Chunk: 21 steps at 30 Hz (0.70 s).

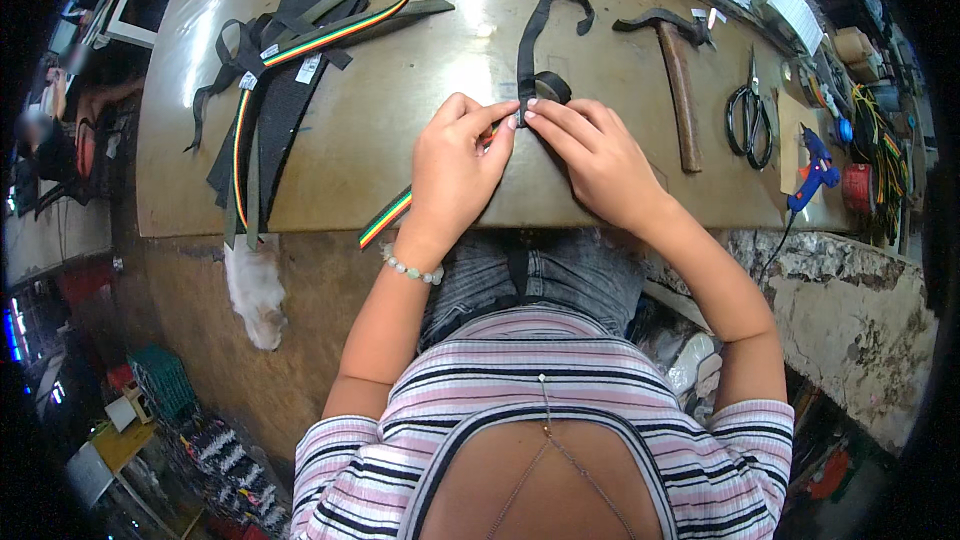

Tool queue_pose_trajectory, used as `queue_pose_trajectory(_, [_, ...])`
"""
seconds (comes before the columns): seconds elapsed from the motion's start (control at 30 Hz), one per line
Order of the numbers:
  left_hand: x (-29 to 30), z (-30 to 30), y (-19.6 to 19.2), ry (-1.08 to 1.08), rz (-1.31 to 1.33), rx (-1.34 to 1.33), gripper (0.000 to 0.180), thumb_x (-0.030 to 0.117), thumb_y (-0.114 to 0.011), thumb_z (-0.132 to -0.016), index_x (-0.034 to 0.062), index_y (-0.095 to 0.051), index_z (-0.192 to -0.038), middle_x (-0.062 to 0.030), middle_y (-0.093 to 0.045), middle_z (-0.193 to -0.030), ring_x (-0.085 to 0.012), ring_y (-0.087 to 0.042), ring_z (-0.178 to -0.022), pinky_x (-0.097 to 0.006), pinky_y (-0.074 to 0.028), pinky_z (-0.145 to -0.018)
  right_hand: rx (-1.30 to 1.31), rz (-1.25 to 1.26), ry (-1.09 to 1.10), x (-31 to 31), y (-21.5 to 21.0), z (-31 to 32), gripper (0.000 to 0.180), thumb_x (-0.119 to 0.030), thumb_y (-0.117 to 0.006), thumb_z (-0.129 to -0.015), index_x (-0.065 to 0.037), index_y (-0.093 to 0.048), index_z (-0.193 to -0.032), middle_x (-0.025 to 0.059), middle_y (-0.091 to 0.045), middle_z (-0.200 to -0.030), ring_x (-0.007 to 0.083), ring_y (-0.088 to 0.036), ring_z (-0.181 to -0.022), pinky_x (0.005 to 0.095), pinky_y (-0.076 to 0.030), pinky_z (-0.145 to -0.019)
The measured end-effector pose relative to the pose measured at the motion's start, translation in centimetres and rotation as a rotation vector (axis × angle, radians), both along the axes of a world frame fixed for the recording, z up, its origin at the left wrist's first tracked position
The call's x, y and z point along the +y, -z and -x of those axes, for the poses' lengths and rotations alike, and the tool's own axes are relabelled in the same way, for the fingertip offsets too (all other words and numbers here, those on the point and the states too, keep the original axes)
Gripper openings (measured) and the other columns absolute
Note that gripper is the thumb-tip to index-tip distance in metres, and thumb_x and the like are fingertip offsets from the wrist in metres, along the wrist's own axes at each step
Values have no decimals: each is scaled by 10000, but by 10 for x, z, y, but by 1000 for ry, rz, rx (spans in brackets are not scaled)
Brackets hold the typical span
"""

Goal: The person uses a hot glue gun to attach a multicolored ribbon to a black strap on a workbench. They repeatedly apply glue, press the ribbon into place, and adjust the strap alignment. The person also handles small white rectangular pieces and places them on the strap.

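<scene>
My left hand and my right hand meet at the table's near middle, fingertips pinching a black strap between them. The strap's free end runs away from me and hooks to the right. A loop of dark band stands just beyond my right fingers. From under my left hand a strip striped green, yellow and red slants toward the table's near edge. My fingers cover the spot where the pieces come together, so how they join is hidden.
At the left lies a pile of dark straps and striped bands. Right of my hands are a wooden-handled hammer, black-handled scissors and a blue glue gun with its cord over the edge. A white furry animal is on the floor.
</scene>
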State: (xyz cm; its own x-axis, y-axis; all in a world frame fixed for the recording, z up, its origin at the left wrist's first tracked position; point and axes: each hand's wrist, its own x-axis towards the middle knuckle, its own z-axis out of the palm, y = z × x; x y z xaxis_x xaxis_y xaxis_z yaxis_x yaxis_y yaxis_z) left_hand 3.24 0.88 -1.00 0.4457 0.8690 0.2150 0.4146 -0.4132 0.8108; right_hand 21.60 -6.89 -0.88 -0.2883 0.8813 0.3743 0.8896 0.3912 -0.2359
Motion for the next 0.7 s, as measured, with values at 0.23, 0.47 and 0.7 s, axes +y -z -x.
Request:
queue_pose_trajectory(0.23, [5, -1, -1, 35, 32, 4, 181, 118, -749, -855, 46, -779, -1018, -71, -599, -729, -139, -535, -608, -283, -449, -578, 20, -25, 6, -1, 6, -1, 475, -49, -592, -793, -29, -638, -1265, 67, -607, -1321, 288, -572, -1081, 392, -493, -927])
queue_pose_trajectory(0.47, [8, -1, -6, 30, 98, 26, 163, 130, -752, -826, 57, -783, -968, -106, -655, -807, -234, -641, -698, -348, -511, -655, 46, -15, 4, -1, 2, 2, 479, -29, -598, -779, -34, -648, -1255, 69, -619, -1301, 295, -575, -1071, 397, -493, -925])
queue_pose_trajectory(0.7, [12, 3, -5, 71, 149, 29, 189, 116, -759, -812, 70, -787, -993, -86, -659, -804, -202, -625, -666, -325, -506, -638, 33, 3, -10, -2, 6, -2, 490, -15, -604, -762, -35, -652, -1250, 68, -621, -1299, 292, -575, -1068, 395, -495, -907])
